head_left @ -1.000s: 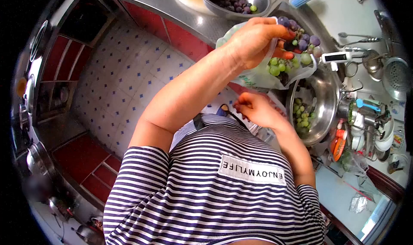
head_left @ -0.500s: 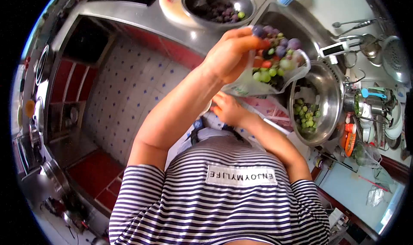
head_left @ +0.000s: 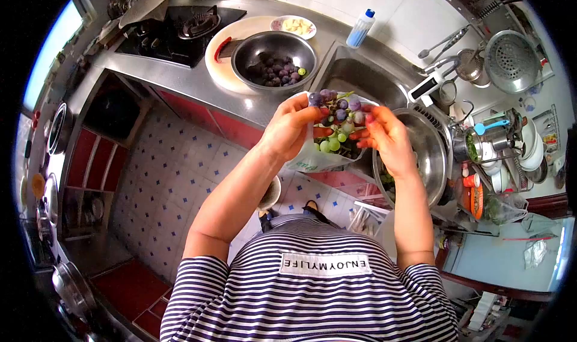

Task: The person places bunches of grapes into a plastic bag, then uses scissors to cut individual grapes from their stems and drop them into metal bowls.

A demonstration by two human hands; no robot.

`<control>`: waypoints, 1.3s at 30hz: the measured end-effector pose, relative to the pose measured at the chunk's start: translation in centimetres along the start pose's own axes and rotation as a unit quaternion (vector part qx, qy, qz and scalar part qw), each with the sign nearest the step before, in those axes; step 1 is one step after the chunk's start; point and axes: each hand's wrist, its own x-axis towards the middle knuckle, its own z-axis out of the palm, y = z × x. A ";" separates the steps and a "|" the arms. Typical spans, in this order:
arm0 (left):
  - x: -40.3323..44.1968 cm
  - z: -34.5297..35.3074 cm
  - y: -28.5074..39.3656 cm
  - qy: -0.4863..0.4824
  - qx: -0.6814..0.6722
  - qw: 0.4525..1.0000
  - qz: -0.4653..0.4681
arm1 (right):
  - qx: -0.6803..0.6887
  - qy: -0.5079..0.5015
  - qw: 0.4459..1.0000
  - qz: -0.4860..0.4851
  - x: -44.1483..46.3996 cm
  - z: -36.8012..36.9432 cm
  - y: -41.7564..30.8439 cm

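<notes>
My left hand [head_left: 290,126] is closed on a bunch of grapes [head_left: 339,117], dark purple at the top and green lower down. A thin white plastic bag [head_left: 321,160] hangs around and beneath the bunch. From the other side my right hand [head_left: 390,139] reaches in, its bent fingers gripping the bunch's right edge; any single grape between them is hidden. Behind my right wrist is a large steel basin [head_left: 434,156], its contents mostly covered. Ahead, a steel bowl [head_left: 273,42] contains dark loose grapes and one green one.
The bowl stands on a round cutting board [head_left: 217,66], beside a dish of pale pieces [head_left: 297,27]. A sink [head_left: 360,75] lies ahead, with a blue-capped bottle [head_left: 362,28] behind it. A stove [head_left: 180,33] is far left; dishes [head_left: 532,144] stand right.
My right hand has risen from low near my waist to the grape bunch. My left hand still holds the bunch. The view has tilted up, showing more counter and wall.
</notes>
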 end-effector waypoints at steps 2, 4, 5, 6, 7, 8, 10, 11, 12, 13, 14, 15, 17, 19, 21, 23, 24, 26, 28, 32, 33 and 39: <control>-0.1 0.3 0.1 0.006 0.008 1.000 -0.002 | 0.033 -0.035 0.998 0.029 0.5 -0.8 0.9; -0.1 0.6 0.2 0.010 0.017 1.000 -0.007 | 0.050 -0.037 0.997 0.038 0.5 -1.5 1.0; 0.0 0.7 0.1 0.014 0.035 0.999 -0.013 | 0.066 -0.040 0.996 0.052 0.5 -1.9 1.2; 0.0 0.8 0.0 0.018 0.053 0.998 -0.019 | 0.068 -0.034 0.996 0.049 0.5 -2.2 1.5; 0.0 1.0 0.0 0.012 0.056 0.998 -0.024 | 0.106 -0.023 0.993 0.054 0.5 -2.6 1.9; 0.1 1.2 0.1 0.018 0.057 0.998 -0.023 | 0.145 -0.011 0.988 0.058 0.5 -3.1 2.1; 0.3 1.1 -0.1 0.020 0.049 0.998 -0.025 | 0.172 -0.004 0.984 0.051 0.3 -4.3 2.3; 0.4 0.9 -0.2 0.027 0.058 0.998 -0.027 | 0.197 -0.006 0.979 0.045 0.1 -5.1 2.4; 0.5 0.8 -0.2 0.018 0.049 0.998 -0.034 | 0.196 0.007 0.979 0.045 -0.1 -5.9 2.6; 0.7 0.9 -0.1 0.008 0.039 0.998 -0.042 | 0.198 0.023 0.979 0.044 -0.4 -6.7 2.6; 0.8 1.1 -0.1 -0.005 0.056 0.998 -0.040 | 0.195 0.029 0.980 0.037 -0.8 -7.9 2.9; 0.9 1.0 -0.3 -0.017 0.030 0.999 -0.035 | 0.191 0.038 0.980 0.031 -1.3 -9.3 3.1; 0.9 1.5 -0.2 0.001 0.043 0.998 -0.038 | 0.156 0.085 0.984 0.030 -2.9 -12.3 3.3; 0.9 1.6 -0.1 0.021 0.063 0.997 -0.039 | 0.114 0.127 0.985 0.032 -4.8 -15.9 4.0; 0.9 0.9 -0.1 0.015 0.075 0.997 -0.032 | 0.034 0.183 0.980 0.067 -6.6 -18.7 4.7; 1.0 0.4 -0.2 0.018 0.067 0.997 -0.036 | 0.012 0.209 0.975 0.081 -7.2 -21.4 7.0; 0.9 0.2 -0.1 0.017 0.062 0.997 -0.041 | -0.001 0.237 0.967 0.095 -7.2 -22.4 8.3; 0.9 0.2 -0.1 0.025 0.062 0.997 -0.046 | -0.014 0.271 0.955 0.119 -6.9 -24.4 11.6; 0.5 0.9 0.4 0.022 0.063 0.996 -0.052 | 0.027 0.309 0.944 0.115 -6.2 -25.0 14.4; 0.4 1.2 0.5 0.014 0.052 0.996 -0.065 | 0.100 0.312 0.940 0.097 -5.5 -25.7 18.4; 0.4 1.3 0.5 0.018 0.050 0.997 -0.061 | 0.103 0.312 0.939 0.100 -5.7 -25.4 18.2; 0.2 2.0 0.5 -0.003 0.064 0.997 -0.044 | -0.522 0.093 0.847 0.035 -6.4 -19.2 15.3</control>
